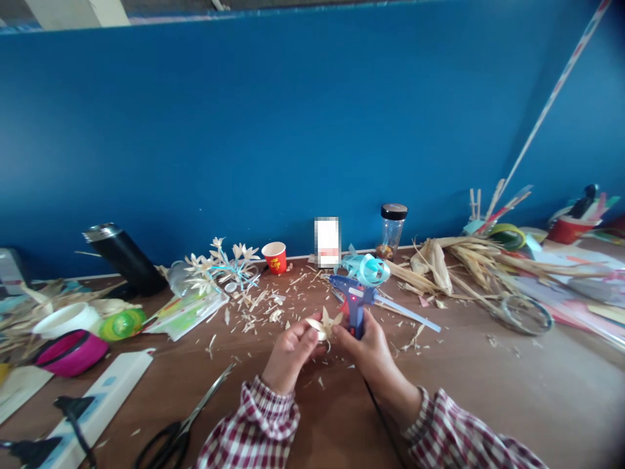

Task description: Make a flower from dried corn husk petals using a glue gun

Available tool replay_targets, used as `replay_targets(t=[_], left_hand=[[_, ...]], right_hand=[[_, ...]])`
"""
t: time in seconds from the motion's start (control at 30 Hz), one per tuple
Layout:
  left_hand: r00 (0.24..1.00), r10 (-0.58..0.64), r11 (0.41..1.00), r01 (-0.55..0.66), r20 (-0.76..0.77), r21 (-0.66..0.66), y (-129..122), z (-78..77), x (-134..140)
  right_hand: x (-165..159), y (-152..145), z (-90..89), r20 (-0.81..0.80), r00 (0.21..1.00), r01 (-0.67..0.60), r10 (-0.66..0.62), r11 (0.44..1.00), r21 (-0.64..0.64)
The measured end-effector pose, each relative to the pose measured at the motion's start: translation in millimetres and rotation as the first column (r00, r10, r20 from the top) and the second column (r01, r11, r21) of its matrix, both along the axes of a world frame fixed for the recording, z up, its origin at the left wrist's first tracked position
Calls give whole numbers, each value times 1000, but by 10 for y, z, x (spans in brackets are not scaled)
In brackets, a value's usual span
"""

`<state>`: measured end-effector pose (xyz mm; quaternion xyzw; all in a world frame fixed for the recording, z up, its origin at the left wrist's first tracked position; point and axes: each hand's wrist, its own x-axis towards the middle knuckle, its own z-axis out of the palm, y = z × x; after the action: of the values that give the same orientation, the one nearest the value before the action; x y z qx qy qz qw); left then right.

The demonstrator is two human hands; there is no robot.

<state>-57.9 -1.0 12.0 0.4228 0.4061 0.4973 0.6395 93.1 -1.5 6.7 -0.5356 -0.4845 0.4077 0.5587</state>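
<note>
Pinched in my left hand (291, 348) is a small pale flower (326, 324) with pointed petals, which look cut from dried husk. My right hand (374, 348) is wrapped around the handle of a blue hot glue gun (355, 291). Its nozzle points left and a small red light glows on its side. A clear glue stick (410, 314) sticks out of the back to the right. My right thumb reaches over to the flower's right edge. The fingertips behind the flower are partly hidden. A black cord runs down from the gun.
Husk scraps litter the brown table (449, 384). Scissors (188, 417) and a power strip (105, 404) lie at left. Behind stand finished-looking flowers (224, 264), a red paper cup (275, 258), blue ribbon (366, 268) and a jar (392, 231). Dried husks (434, 267) lie at right.
</note>
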Motion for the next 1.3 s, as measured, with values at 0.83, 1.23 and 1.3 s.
replay_targets(t=[0.83, 1.23, 1.3], left_hand=[[990, -1, 1000, 1, -143, -1, 0, -4, 1], [972, 131, 991, -126, -195, 41, 13, -3, 14], [966, 186, 983, -184, -181, 25, 41, -17, -14]], right_hand=[[32, 41, -97, -3, 995, -101, 101, 995, -18], [30, 30, -100, 67, 994, -83, 83, 997, 4], [29, 19, -71, 75, 995, -71, 69, 997, 21]])
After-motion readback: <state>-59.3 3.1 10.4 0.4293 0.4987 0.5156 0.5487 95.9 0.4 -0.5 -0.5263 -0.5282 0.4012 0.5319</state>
